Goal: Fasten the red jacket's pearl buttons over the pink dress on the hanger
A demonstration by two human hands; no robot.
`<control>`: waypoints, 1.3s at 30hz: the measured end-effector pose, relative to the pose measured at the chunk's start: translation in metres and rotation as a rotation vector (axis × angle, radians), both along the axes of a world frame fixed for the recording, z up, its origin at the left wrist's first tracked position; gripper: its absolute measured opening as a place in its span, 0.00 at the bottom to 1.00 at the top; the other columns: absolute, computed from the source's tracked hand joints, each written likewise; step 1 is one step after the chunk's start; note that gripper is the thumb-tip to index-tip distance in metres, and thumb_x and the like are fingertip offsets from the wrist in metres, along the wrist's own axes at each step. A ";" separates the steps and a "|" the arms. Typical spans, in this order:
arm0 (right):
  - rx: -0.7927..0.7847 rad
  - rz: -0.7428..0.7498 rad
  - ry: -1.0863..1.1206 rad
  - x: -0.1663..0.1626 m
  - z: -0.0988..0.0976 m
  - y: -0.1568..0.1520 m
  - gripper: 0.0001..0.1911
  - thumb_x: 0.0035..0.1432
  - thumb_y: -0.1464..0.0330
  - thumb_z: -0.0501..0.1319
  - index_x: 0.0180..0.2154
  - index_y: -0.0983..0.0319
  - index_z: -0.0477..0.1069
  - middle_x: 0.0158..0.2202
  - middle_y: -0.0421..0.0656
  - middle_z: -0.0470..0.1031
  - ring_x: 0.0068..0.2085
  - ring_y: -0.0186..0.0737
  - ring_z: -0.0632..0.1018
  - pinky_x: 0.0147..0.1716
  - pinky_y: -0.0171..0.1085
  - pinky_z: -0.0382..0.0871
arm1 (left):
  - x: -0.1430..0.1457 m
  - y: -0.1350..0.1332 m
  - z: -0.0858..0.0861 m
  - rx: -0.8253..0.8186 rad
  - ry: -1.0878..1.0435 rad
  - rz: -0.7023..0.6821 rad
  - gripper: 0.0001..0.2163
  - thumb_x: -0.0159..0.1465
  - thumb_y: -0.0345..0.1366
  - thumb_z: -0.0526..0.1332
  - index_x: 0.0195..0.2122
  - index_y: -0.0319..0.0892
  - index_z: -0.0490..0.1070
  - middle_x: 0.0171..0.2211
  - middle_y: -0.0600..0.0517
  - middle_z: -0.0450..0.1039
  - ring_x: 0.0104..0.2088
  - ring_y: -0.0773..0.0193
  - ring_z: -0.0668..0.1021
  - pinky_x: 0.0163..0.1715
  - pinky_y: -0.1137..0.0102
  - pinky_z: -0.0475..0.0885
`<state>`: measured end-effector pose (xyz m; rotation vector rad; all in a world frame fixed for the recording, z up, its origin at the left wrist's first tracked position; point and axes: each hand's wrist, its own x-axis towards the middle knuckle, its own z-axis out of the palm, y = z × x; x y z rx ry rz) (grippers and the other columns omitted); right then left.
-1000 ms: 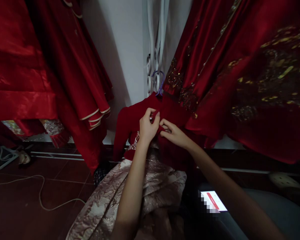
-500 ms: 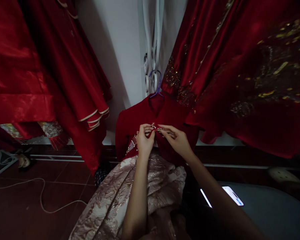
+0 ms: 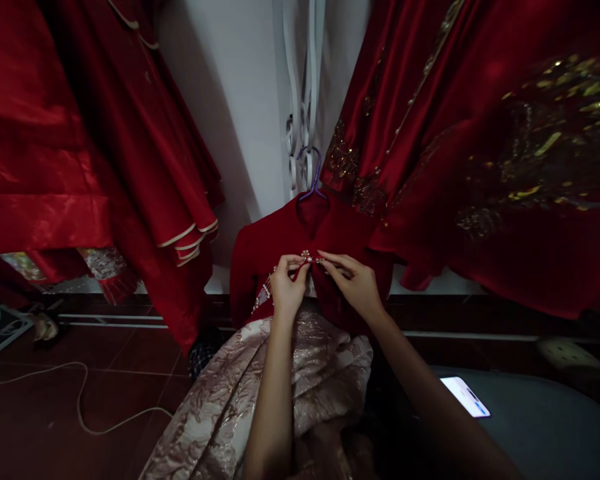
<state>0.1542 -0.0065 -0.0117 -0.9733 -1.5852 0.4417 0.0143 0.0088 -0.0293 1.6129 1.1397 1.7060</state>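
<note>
A dark red velvet jacket [image 3: 260, 247] hangs on a purple hanger [image 3: 311, 179] against a white wall. A pale pink brocade skirt [image 3: 240, 393] falls below it. My left hand [image 3: 286, 287] and my right hand [image 3: 354, 283] meet at the jacket's chest. Both pinch a small beaded fastening [image 3: 307, 257] between fingertips. A beaded tassel [image 3: 263, 290] dangles just left of my left hand.
Red satin garments hang at the left [image 3: 55, 147] and, with gold embroidery, at the right [image 3: 485, 147]. A lit phone [image 3: 465, 397] lies on a grey seat [image 3: 545, 427] at the lower right. A white cable [image 3: 80, 400] trails over the dark red tiled floor.
Both hands dropped from the jacket's collar to its chest and now pinch the beaded fastening. The view shifted slightly, so the phone appears further right.
</note>
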 end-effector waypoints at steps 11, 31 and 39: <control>0.111 -0.018 -0.200 -0.004 0.015 0.005 0.15 0.58 0.66 0.55 0.46 0.54 0.73 0.42 0.41 0.75 0.43 0.38 0.75 0.45 0.37 0.69 | -0.003 0.003 -0.001 0.040 0.072 -0.038 0.09 0.57 0.31 0.59 0.39 0.43 0.63 0.37 0.50 0.71 0.37 0.68 0.76 0.37 0.72 0.71; 0.127 -0.061 -0.216 -0.003 0.016 -0.001 0.16 0.58 0.66 0.55 0.47 0.53 0.72 0.42 0.41 0.74 0.43 0.37 0.75 0.44 0.37 0.70 | 0.005 -0.012 0.009 0.101 0.133 0.016 0.07 0.58 0.37 0.60 0.35 0.42 0.72 0.34 0.50 0.76 0.34 0.67 0.78 0.38 0.68 0.76; 0.007 0.048 -0.114 0.004 0.014 0.007 0.17 0.54 0.62 0.59 0.46 0.56 0.73 0.41 0.42 0.74 0.41 0.38 0.76 0.39 0.36 0.75 | 0.006 -0.007 0.003 0.087 0.081 0.004 0.07 0.57 0.36 0.60 0.35 0.40 0.72 0.34 0.50 0.76 0.33 0.66 0.79 0.36 0.68 0.77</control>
